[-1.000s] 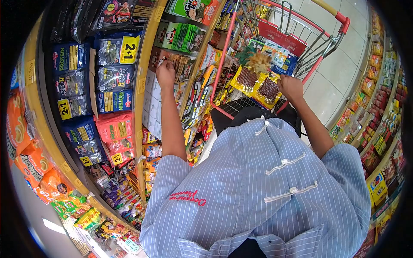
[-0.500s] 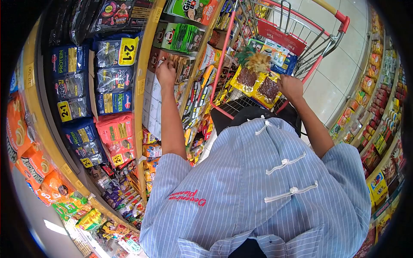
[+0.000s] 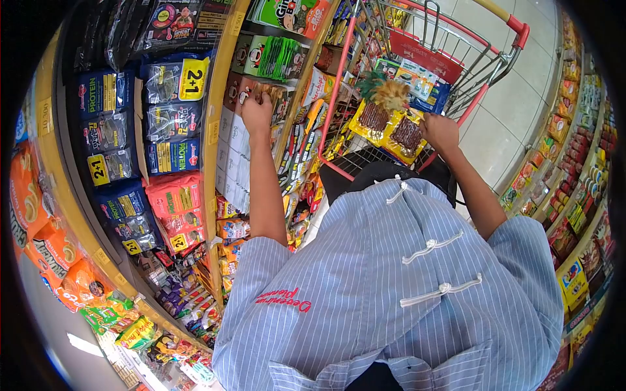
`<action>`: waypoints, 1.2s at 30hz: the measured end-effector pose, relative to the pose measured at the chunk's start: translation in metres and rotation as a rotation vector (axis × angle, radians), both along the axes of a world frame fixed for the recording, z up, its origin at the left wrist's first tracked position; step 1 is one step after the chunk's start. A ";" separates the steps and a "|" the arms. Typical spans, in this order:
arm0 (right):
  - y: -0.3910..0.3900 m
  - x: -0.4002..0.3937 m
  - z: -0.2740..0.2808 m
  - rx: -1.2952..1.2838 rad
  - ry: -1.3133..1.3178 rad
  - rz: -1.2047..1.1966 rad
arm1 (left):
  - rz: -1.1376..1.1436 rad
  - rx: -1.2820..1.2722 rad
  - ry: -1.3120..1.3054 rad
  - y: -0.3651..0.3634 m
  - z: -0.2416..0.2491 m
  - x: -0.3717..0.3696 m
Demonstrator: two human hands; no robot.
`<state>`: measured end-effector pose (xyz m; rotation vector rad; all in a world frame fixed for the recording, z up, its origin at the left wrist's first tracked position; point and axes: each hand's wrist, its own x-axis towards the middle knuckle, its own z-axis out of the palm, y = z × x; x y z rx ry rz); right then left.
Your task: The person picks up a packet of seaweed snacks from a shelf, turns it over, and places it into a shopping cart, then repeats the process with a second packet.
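Observation:
My left hand reaches to the shelf, fingers curled at a brown carton of thin brown packets. What lies between its fingertips is hidden. Beside that carton stands a green carton holding upright green packets. My right hand is closed on the edge of a yellow pack with a dark brown filling showing, over the shopping cart. A second yellow pack adjoins it. Feathers, green and tan, lie above the packs, like the head of a duster; its handle is not visible.
The shopping cart, with a red rim, also carries a blue pack and a white-and-teal pack. Blue noodle packs fill the left shelves. Another stocked shelf lines the right, beyond the tiled floor.
My left hand has shifted slightly right and away from the carton's left side, its fingers still curled. My right hand and the yellow packs stay in place.

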<state>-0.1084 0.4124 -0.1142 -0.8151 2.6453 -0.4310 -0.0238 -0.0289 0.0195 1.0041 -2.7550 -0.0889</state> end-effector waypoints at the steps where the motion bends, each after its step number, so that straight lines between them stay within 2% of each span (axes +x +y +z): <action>1: 0.000 0.000 0.000 0.000 0.000 0.000 | 0.007 0.034 0.012 0.007 0.005 -0.002; 11: 0.000 0.000 -0.004 0.008 0.000 0.000 | 0.018 0.059 0.044 0.009 -0.001 0.000; 16: 0.001 0.000 -0.003 0.003 0.020 0.005 | 0.089 0.207 -0.082 0.011 0.008 -0.003; 23: 0.001 0.000 0.002 -0.001 0.016 0.008 | 0.084 0.257 -0.097 -0.003 0.005 -0.003; 25: 0.001 0.000 0.003 -0.002 0.022 0.013 | 0.084 0.366 -0.132 -0.002 0.013 -0.005; 35: 0.001 0.000 -0.003 -0.008 0.013 0.006 | 0.048 0.382 -0.176 -0.038 -0.002 0.001; 36: 0.001 0.000 -0.004 -0.017 0.022 0.009 | 0.064 0.449 -0.151 -0.039 -0.002 0.001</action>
